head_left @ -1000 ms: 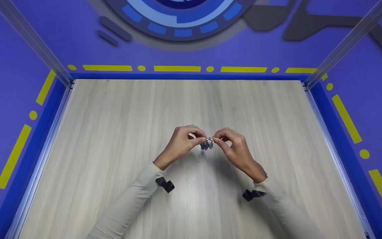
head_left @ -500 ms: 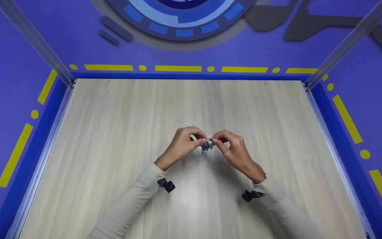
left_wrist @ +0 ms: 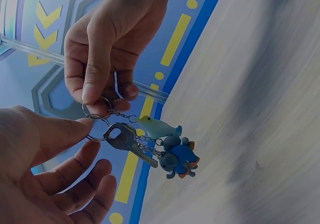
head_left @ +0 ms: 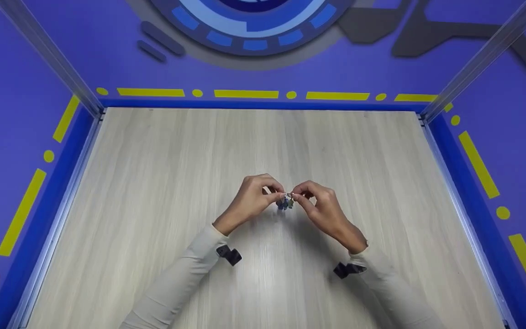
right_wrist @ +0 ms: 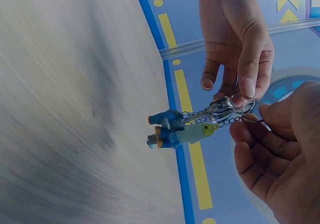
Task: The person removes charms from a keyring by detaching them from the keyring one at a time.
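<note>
Over the middle of the table, my left hand (head_left: 248, 199) pinches a metal key ring (left_wrist: 96, 139) between thumb and forefinger. Facing it, my right hand (head_left: 326, 209) pinches a second, linked ring (left_wrist: 109, 105). A silver key (left_wrist: 118, 136) hangs by the left ring; more keys overlap behind it. From a short chain at the right ring dangles a pale bird charm (left_wrist: 160, 128) with a yellow head. A blue-and-grey figure charm (left_wrist: 182, 156) hangs beside it on another chain. In the head view the fingers partly hide the rings.
The pale wood-grain table (head_left: 190, 151) lies beneath both hands. Blue panels (head_left: 263, 77) with yellow markings enclose its back and sides, with metal rails at the corners. A small black camera is strapped to each wrist.
Both hands stay close together, and the bunch of keys and charms has sunk slightly in the head view. The right fingertips have shifted a little at the ring.
</note>
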`<state>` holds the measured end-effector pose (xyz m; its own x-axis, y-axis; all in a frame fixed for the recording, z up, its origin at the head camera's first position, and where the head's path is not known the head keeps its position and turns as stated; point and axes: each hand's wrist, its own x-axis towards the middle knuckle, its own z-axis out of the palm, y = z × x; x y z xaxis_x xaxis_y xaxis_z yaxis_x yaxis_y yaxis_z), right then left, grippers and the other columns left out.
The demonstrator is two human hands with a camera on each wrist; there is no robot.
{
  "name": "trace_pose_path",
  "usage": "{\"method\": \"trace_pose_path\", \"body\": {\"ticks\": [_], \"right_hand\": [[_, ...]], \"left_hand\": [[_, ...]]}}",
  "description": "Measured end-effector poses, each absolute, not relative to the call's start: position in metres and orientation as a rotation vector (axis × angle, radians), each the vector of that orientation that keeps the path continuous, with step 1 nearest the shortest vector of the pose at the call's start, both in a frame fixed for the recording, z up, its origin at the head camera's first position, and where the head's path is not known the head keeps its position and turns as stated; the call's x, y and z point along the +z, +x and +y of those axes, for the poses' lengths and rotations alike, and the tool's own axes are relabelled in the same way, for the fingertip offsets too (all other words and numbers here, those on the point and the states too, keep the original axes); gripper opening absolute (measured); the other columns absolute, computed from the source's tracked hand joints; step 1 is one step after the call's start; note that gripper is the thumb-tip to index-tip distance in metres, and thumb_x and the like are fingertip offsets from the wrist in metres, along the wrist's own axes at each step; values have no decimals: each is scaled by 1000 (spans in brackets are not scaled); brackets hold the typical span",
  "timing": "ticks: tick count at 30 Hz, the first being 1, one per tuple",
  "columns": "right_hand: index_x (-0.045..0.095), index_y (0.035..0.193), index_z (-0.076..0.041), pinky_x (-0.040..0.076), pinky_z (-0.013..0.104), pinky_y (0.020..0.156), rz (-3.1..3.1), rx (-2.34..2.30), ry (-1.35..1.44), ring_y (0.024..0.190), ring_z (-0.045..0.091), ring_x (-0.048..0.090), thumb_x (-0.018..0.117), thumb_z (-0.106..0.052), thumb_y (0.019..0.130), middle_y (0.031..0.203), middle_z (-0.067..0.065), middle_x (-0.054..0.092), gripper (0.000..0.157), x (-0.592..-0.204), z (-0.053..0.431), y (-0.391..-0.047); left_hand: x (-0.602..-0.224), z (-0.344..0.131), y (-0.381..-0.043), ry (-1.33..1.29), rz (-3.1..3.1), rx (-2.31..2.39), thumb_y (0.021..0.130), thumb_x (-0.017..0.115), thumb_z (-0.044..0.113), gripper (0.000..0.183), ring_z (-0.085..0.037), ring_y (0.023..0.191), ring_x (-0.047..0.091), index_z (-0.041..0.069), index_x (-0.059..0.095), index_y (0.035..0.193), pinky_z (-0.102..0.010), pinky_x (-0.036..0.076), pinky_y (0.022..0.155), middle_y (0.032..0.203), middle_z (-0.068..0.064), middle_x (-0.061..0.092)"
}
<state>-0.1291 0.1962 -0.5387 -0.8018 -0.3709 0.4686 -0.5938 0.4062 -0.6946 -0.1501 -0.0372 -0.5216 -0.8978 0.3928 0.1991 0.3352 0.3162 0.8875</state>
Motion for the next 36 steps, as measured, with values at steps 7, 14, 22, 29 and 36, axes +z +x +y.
{"method": "trace_pose_path", "body": {"ticks": [7,14,22,29,36], "right_hand": [[75,104,-1,60,29,80,-2400,1423,796,86,21,75,77,0,102,98,9,80,3,-539,197,-129],[74,105,3,60,30,79,-2394,1424,816,85,22,75,74,-4,105,100,6,80,7,-539,196,-129],[73,105,3,60,29,80,-2410,1377,864,88,24,74,71,-10,108,102,9,79,13,-540,195,-127],[73,103,3,61,32,79,-2416,1382,840,86,21,74,75,-4,105,101,7,79,7,-541,196,-127],[74,103,1,60,28,80,-2422,1412,800,87,19,74,74,-6,105,101,6,80,8,-543,198,-128]], "left_hand": [[-524,-39,-150,628,2428,1746,95,85,3,6,-12,92,71,9,85,95,-44,63,80,96,1,79],[-524,-36,-149,670,2506,1648,97,82,5,4,-13,91,70,9,84,97,-30,59,77,96,0,78],[-523,-33,-148,748,2558,1591,97,83,3,6,-16,87,70,7,82,92,-27,57,74,92,-3,78],[-524,-36,-147,647,2489,1646,97,84,6,4,-11,90,70,9,85,94,-29,59,78,94,4,78],[-524,-38,-147,590,2424,1726,96,85,5,6,-11,92,71,11,85,95,-34,61,82,95,6,78]]}}
